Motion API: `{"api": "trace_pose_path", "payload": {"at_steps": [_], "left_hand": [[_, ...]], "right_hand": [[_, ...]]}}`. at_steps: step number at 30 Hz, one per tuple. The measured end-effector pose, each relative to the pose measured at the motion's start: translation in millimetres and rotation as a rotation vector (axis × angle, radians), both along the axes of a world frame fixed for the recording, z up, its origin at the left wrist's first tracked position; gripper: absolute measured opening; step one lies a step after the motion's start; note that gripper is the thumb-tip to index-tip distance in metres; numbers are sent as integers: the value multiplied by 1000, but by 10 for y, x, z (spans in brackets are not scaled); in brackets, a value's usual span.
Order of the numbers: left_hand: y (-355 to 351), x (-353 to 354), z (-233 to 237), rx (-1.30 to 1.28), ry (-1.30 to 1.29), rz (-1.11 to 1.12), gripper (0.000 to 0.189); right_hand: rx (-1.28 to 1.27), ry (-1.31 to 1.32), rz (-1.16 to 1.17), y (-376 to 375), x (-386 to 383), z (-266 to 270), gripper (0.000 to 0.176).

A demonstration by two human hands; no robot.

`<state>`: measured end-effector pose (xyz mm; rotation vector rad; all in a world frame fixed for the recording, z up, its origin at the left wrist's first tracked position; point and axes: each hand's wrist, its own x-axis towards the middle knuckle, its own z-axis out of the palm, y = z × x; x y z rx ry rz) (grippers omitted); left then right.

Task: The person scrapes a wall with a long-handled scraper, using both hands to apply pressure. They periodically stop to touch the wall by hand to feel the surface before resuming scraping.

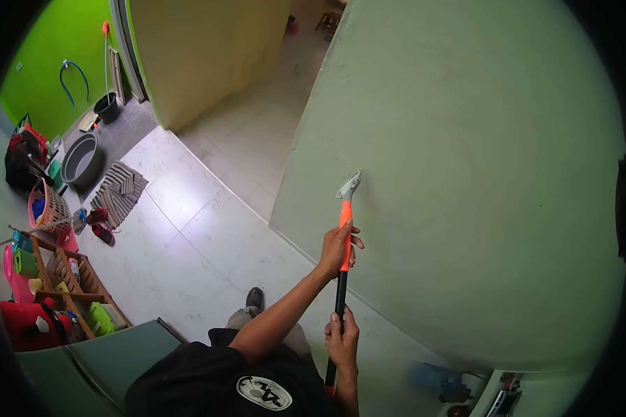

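A long-handled scraper (346, 240) with a black and orange handle stands at a slight slant in front of the pale green wall (466, 153). Its grey head (350, 186) points up and overlaps the wall in this view. My left hand (337, 248) is wrapped round the orange upper part of the handle. Lower down, my right hand (343, 339) grips the black shaft, fingers closed round it. The bottom end of the handle drops out of sight beside my black shirt.
To the left, a wooden rack (69, 288) with containers, a pink basket (47, 207), a grey tub (81, 158) and a striped mat (120, 192) line the tiled floor (188, 229). A doorway opens ahead. Low on the right is a blue object (438, 381).
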<state>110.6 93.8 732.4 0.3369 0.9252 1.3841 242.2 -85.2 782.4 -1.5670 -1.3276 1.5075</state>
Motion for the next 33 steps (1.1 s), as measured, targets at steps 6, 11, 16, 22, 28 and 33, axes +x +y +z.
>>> {"api": "trace_pose_path", "payload": {"at_steps": [6,11,16,22,28,33], "left_hand": [[31,61,-67,-40,-106,-16,55],[54,206,-93,33,-9,16,56],[124,347,-71,65,40,81,56],[176,582,-87,42,50,142,56],[133,810,-56,-24,127,174,57],[79,961,-91,-22,105,154,56]], "right_hand": [[-96,83,181,310,165,139,28],[-187,135,86,599,109,-13,31],[-79,289,110,618,414,-285,36],[41,126,147,726,715,-392,40],[165,-31,187,712,943,-468,41],[145,-139,184,692,1025,-392,44]]}}
